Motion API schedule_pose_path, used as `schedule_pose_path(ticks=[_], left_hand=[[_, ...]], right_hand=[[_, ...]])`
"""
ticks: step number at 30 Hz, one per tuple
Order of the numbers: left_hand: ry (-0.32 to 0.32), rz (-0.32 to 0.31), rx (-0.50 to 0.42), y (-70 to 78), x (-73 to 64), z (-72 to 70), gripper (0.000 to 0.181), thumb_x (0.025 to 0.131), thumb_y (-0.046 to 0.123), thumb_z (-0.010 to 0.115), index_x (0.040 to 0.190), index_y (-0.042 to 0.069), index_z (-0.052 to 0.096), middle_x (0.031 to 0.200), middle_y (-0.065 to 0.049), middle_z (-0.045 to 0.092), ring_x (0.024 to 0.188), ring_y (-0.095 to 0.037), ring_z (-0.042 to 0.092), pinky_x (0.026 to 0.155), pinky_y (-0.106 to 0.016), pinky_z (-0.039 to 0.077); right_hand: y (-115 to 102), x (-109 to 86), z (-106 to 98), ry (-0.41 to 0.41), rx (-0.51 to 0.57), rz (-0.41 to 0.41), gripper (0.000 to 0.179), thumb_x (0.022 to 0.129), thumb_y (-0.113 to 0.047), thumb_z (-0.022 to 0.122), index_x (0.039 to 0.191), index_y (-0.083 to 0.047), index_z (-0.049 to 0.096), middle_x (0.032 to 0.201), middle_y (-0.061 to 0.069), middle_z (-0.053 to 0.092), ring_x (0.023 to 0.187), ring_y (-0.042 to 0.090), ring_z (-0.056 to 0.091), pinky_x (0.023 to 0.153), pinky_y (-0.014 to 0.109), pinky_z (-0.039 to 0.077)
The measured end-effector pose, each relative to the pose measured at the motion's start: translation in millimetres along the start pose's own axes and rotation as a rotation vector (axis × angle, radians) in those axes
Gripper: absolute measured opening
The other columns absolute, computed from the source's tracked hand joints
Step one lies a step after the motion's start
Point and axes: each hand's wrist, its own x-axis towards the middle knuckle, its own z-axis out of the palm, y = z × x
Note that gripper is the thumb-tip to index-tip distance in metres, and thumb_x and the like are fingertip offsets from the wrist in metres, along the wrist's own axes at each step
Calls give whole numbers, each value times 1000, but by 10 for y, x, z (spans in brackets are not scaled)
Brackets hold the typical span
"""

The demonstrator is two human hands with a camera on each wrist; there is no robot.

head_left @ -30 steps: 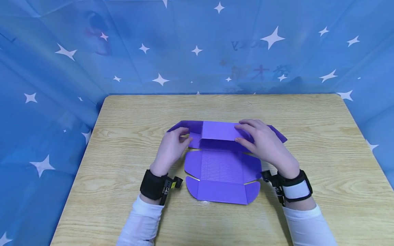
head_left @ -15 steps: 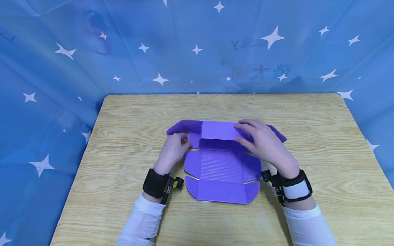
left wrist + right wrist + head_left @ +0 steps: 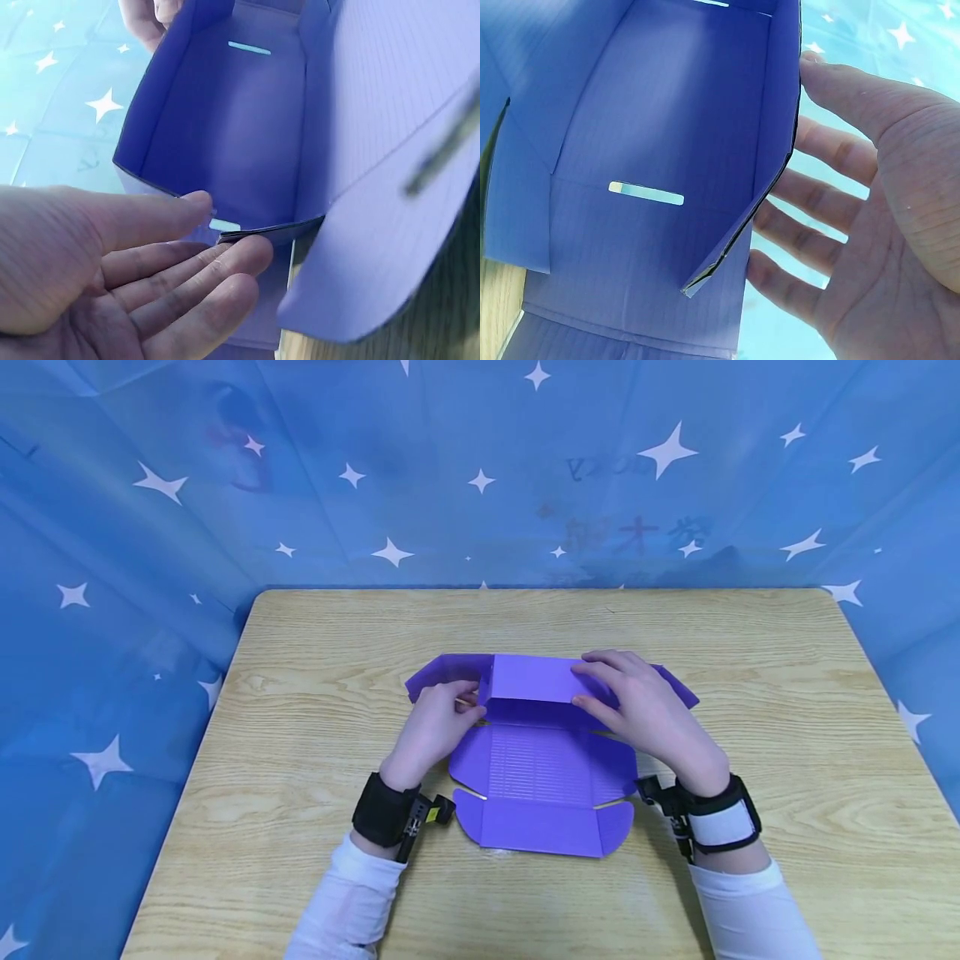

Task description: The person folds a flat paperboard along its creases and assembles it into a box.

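Note:
A purple cardboard box (image 3: 539, 764), partly folded, lies on the table with its long back part raised. At its left end, my left hand (image 3: 435, 724) presses the side flap upward. In the left wrist view, the thumb lies over the wall edge and fairly straight fingers (image 3: 202, 281) touch the flap from outside. My right hand (image 3: 643, 710) grips the raised strip (image 3: 532, 678) near its right end. The right wrist view shows the thumb (image 3: 847, 90) on the strip's edge and the fingers behind it. A slot (image 3: 646, 193) shows in the right end panel.
The box's rounded near flaps (image 3: 468, 814) lie flat towards me, and its upper side wings (image 3: 442, 672) stick out left and right. Under everything is a wood-grain table (image 3: 787, 710). Behind hangs a blue cloth (image 3: 480, 518) with white stars.
My left hand has dipped below the left side flap, then moved right and turned it up against the box's end. The right hand keeps its grip in place.

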Motion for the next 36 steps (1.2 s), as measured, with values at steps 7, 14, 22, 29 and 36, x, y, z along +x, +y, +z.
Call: schedule_pose_path(ticks=[7,14,22,29,36], left_hand=[[-30,28,-3,34,-18,11,38,98,10,73,133,-3,69,119,-18,79,109,-29,79,95,-42,64],[-31,59,9,41,-25,9,36,100,13,70,133,-2,70,123,-18,78,108,-28,79,93,-41,65],[-27,109,40,28,-12,19,32,102,14,68,130,0,73,123,-17,79,107,-27,79,92,-41,65],[-14,143,122,28,-1,48,25,102,13,67,122,2,77,110,-12,81,74,-14,65,67,-26,51],[-5,151,115,27,-13,56,19,103,13,66,113,3,79,84,-6,73,60,-8,45,56,-19,33]], right_hand=[[-8,-1,2,-3,2,4,44,100,-27,73,138,-6,68,143,20,65,136,42,59,113,60,49],[-15,7,21,4,-7,-1,44,99,-27,74,137,-6,68,142,20,65,135,42,59,113,60,49],[-36,9,41,10,-9,-9,46,99,-28,75,138,-7,67,142,20,65,134,41,60,111,59,50],[-40,1,51,14,-8,-15,45,99,-27,75,138,-6,67,142,20,65,134,42,60,111,59,50],[-44,-2,62,24,-13,-24,45,98,-26,75,138,-5,67,141,21,66,132,42,61,110,59,51]])
